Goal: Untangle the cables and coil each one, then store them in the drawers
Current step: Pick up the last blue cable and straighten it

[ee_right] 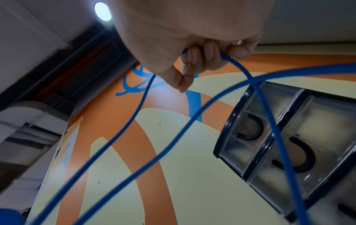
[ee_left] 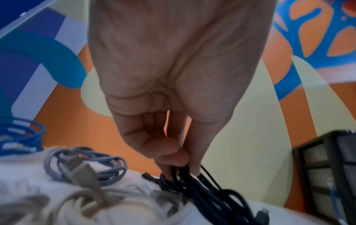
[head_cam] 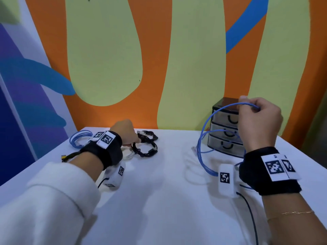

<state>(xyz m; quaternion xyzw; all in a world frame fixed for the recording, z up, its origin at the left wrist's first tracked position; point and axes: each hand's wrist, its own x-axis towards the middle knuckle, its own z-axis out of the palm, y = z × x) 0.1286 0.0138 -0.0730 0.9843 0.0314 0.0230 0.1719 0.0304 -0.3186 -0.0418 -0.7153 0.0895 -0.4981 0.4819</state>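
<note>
- The right hand (head_cam: pixel 259 121) is raised in front of the drawer unit (head_cam: pixel 226 128), fingers curled round a blue cable (head_cam: pixel 203 131).
- That cable passes through the fist at the top of a large loop; from the grip it hangs down on both sides, crossing the drawer fronts and reaching the white table (head_cam: pixel 168 183) below the wrist.
- The left hand (head_cam: pixel 126 131) is down at the far side of the table, its fingertips (ee_left: pixel 173 158) pinching a bundle of black cable (ee_left: pixel 202 187).
- The black bundle lies directly under that grip, resting on the table; the wrist view is blurred, so which strands are held is hard to tell.
- A coiled blue cable (head_cam: pixel 80 138) lies on the table left of the left wrist.
- A grey coiled cable (ee_left: pixel 86 164) sits near the black bundle, left of the fingers.
- All three drawers look closed.
</note>
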